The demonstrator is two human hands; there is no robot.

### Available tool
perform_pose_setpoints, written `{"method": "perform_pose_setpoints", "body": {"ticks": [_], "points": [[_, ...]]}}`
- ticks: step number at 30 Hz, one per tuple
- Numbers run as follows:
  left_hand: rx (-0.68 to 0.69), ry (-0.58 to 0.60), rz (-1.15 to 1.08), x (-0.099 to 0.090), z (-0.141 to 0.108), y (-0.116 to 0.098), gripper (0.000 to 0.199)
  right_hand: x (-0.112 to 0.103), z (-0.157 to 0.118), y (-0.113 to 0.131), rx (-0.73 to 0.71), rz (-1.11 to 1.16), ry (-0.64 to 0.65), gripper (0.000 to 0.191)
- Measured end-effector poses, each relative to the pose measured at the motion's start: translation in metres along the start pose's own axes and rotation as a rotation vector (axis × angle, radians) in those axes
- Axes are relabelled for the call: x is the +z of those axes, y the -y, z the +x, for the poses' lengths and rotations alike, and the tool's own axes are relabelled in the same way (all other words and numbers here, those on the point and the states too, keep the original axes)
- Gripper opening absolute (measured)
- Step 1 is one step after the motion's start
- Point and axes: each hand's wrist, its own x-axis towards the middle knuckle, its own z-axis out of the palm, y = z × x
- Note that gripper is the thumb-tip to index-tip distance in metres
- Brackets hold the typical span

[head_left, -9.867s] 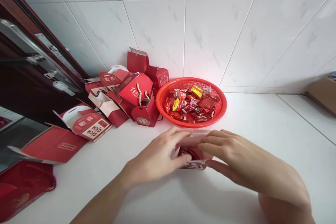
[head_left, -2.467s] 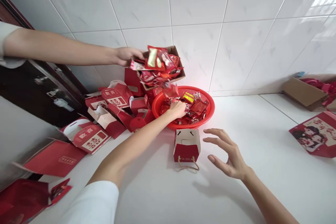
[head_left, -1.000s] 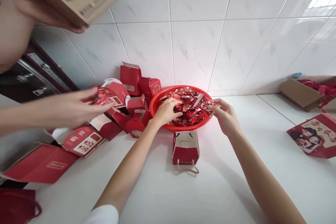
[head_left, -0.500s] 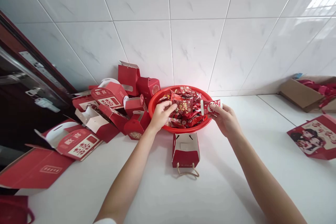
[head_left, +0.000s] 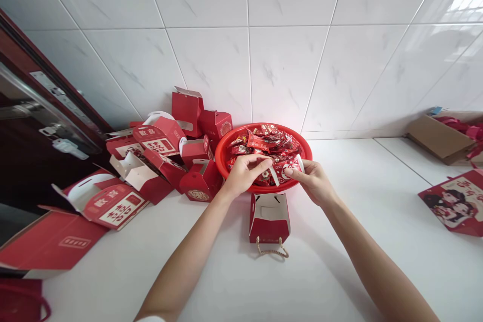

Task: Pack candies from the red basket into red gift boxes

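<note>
A red candy packet (head_left: 284,169) with white crimped ends is pinched in my right hand (head_left: 317,182), above the front of a red plastic basket (head_left: 307,153). My left hand (head_left: 243,175) is closed, thumb against fingers, close to the packet's left end; what it grips is hidden. Several red wrapped candies (head_left: 260,142) are heaped in the basket. Just in front of it stands an open red box (head_left: 269,231) with a pale inside and a rope handle (head_left: 272,253) lying toward me.
Several red gift boxes (head_left: 162,136), some open, crowd the left side by a dark door (head_left: 22,126). At right are a cardboard box (head_left: 433,138) with red ribbon-like material and a printed red box (head_left: 455,204). A tiled wall (head_left: 287,75) rises behind the white counter (head_left: 226,282).
My right hand has brought its packet left and lower. My left hand has moved slightly right and down, and the dark red packet it held up no longer shows in its fingers.
</note>
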Motion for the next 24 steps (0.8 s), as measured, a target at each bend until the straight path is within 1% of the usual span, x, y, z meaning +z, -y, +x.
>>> {"method": "perform_pose_setpoints", "body": {"ticks": [3, 6, 9, 10, 12, 14, 16, 20, 22, 24], "points": [[-0.049, -0.043, -0.155, 0.004, 0.001, 0.001, 0.044, 0.001, 0.0, -0.002, -0.041, 0.027, 0.002, 0.028], [-0.122, -0.031, -0.31, 0.005, 0.002, 0.002, 0.045, 0.003, 0.001, -0.004, -0.084, 0.054, -0.027, 0.028], [-0.148, -0.039, -0.344, 0.001, 0.003, 0.001, 0.047, 0.004, 0.003, -0.006, -0.104, 0.092, -0.033, 0.028], [-0.147, -0.037, -0.325, -0.001, 0.003, 0.001, 0.047, 0.004, 0.004, -0.007, -0.107, 0.106, -0.04, 0.028], [-0.128, 0.002, -0.258, -0.005, 0.002, -0.001, 0.046, 0.002, 0.005, -0.008, -0.109, 0.121, -0.065, 0.028], [-0.087, 0.066, -0.178, -0.009, 0.001, -0.004, 0.043, 0.001, 0.006, -0.008, -0.102, 0.118, -0.082, 0.027], [-0.03, 0.103, -0.1, -0.011, 0.0, -0.006, 0.039, 0.0, 0.005, -0.009, -0.083, 0.105, -0.074, 0.028], [0.087, 0.134, 0.097, -0.021, 0.0, -0.008, 0.026, 0.0, 0.005, -0.01, -0.049, 0.115, -0.049, 0.028], [0.114, 0.122, 0.202, -0.03, 0.001, -0.005, 0.027, 0.0, 0.006, -0.01, -0.056, 0.153, -0.076, 0.028], [0.114, 0.1, 0.327, -0.041, 0.002, -0.001, 0.032, -0.001, 0.007, -0.01, -0.068, 0.186, -0.119, 0.028]]}}
